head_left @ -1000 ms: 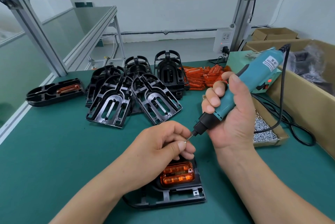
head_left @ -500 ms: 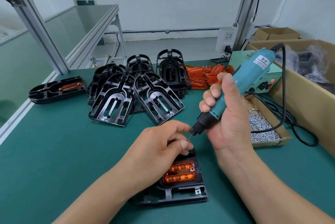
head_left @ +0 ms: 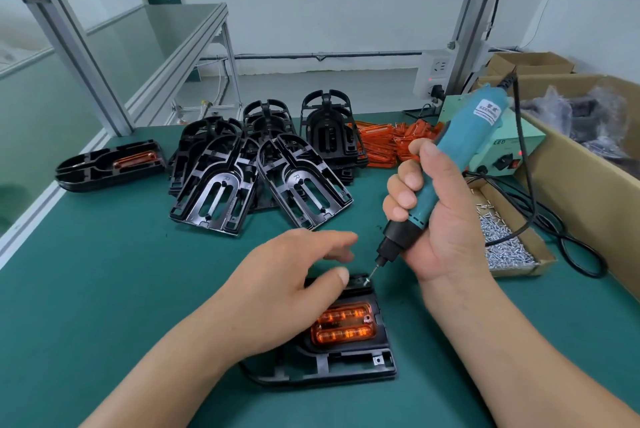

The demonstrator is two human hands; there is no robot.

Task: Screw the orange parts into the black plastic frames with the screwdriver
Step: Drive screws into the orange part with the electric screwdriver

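Green worktop (head_left: 104, 289). Far left, a finished frame (head_left: 83, 169) lies flat with an orange strip (head_left: 135, 159) seated in it, long axis left-right. Next over is a pile of black frames (head_left: 214, 192), rounded ends pointing away and square ends toward the person.

Low centre, the left hand (head_left: 287, 292) has its fingers loose and spread and grips nothing. Its thumb tip rests on the far edge of the work frame (head_left: 332, 363), and the palm hides the frame's left part. The work frame lies flat on the worktop, nearest the person. The orange part (head_left: 343, 325) sits in it, long axis left-right, with two ribbed rows.

The screwdriver (head_left: 464, 143) has a teal body and black nose and is tilted: bit down and to the left, cord end up, away and to the right. The bit tip meets the work frame's far right corner; a screw under it is too small to tell. The right hand (head_left: 446, 230) is wrapped round the lower body of the tool.

Behind lies a heap of loose orange parts (head_left: 377, 147). To the right are a carton of screws (head_left: 502, 244), a pale green power box (head_left: 498, 147), a black cable (head_left: 530, 192) and a big cardboard box (head_left: 588, 192).
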